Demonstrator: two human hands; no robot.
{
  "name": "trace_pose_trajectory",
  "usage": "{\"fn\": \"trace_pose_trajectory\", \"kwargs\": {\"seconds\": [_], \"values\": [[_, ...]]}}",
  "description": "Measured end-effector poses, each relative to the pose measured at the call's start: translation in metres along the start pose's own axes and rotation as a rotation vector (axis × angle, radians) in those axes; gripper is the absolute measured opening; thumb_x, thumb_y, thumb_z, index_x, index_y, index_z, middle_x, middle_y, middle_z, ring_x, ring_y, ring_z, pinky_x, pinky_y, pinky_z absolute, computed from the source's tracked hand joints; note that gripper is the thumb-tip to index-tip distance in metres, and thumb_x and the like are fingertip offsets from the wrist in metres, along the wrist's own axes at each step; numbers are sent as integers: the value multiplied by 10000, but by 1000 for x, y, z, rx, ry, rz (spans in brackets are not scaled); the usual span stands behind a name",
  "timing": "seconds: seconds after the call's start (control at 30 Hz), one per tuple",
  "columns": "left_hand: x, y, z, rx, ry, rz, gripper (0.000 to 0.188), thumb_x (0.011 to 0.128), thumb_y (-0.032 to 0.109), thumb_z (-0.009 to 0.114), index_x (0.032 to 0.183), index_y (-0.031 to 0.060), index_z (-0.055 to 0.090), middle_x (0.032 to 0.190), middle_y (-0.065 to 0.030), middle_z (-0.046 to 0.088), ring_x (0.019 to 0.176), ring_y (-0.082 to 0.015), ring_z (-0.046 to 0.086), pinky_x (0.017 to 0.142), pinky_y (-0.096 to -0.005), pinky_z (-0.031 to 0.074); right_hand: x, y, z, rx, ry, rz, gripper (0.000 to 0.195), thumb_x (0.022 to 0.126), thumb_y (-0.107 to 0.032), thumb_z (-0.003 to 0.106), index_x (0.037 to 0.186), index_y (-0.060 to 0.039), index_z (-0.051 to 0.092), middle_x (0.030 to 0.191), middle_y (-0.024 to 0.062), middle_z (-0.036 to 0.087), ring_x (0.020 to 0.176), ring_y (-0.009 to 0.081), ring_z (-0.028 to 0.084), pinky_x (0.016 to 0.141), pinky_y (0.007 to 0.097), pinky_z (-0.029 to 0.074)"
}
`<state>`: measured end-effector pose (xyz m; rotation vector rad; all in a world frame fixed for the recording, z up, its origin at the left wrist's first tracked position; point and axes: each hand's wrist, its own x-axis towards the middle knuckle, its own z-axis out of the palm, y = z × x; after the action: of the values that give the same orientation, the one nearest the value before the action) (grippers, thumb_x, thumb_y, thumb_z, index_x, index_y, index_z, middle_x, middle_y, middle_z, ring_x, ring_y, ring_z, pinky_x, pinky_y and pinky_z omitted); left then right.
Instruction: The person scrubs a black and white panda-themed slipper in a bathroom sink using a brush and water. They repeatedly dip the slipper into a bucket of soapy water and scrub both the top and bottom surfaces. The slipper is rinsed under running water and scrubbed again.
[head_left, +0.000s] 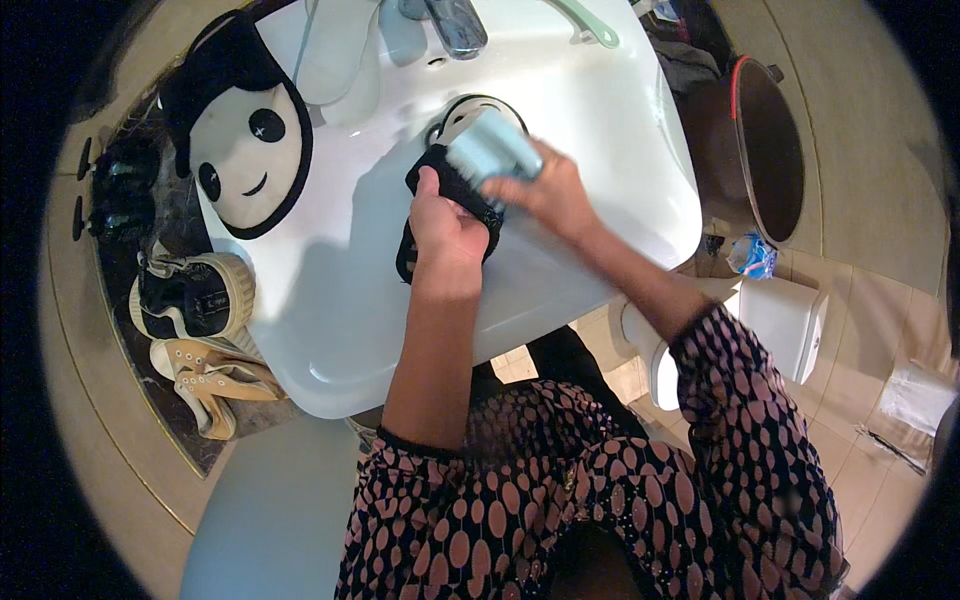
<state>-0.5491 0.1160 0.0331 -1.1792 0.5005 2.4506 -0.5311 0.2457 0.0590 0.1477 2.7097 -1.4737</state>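
My left hand (450, 232) grips a black fabric piece (439, 161) over the basin of a white ceramic sink (322, 322), with the thumb on top. Light blue and bristled, a scrub brush (495, 146) is held in my right hand (555, 187), its bristles against or very near the black fabric; motion blurs it. Just beyond the brush shows a white panel with a black edge and drawn face (465, 120), partly covered; whether it joins the black fabric I cannot tell. A larger black-and-white fabric piece with a cartoon face (244, 165) lies on the sink's left rim.
A faucet (459, 30) stands at the back of the sink, near a pale green handle (592, 22). Left are dark bottles (124, 187), a black-and-cream sneaker (195, 296) and a tan canvas sneaker (210, 375). Right are a brown bucket (712, 142) and a white toilet (780, 330).
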Motion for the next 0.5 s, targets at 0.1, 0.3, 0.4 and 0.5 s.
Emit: {"fn": "trace_pose_trajectory", "kwargs": {"seconds": [0.1,0.3,0.4,0.5], "values": [[-9,-8,12,-20,25,-28,410,975,334,366,1171,14,531,1174,-140,583,1058,-302,573,979,-445,420,37,24,-17,-247,176,85,628,630,-350,769,1127,-10,590,836,187,661,772,289,654,726,373,518],[-4,-5,7,-9,15,53,414,984,333,328,1195,25,507,1156,-113,584,1063,-255,559,943,-409,428,-9,-5,10,80,46,-31,688,623,-411,788,1142,-8,583,935,226,640,898,304,636,815,370,493],[0,-5,7,15,68,-17,358,973,268,412,1186,-8,496,1147,-123,580,1034,-230,573,908,-371,456,17,49,-8,-96,22,46,688,624,-379,789,1173,-28,571,979,223,634,911,295,633,816,360,495],[-16,-14,20,122,2,100,439,944,298,482,1198,-60,485,1154,-156,582,1079,-262,552,928,-358,438,48,39,-29,-364,79,148,670,636,-312,796,1204,-47,557,964,176,648,847,235,630,789,336,501]]}}
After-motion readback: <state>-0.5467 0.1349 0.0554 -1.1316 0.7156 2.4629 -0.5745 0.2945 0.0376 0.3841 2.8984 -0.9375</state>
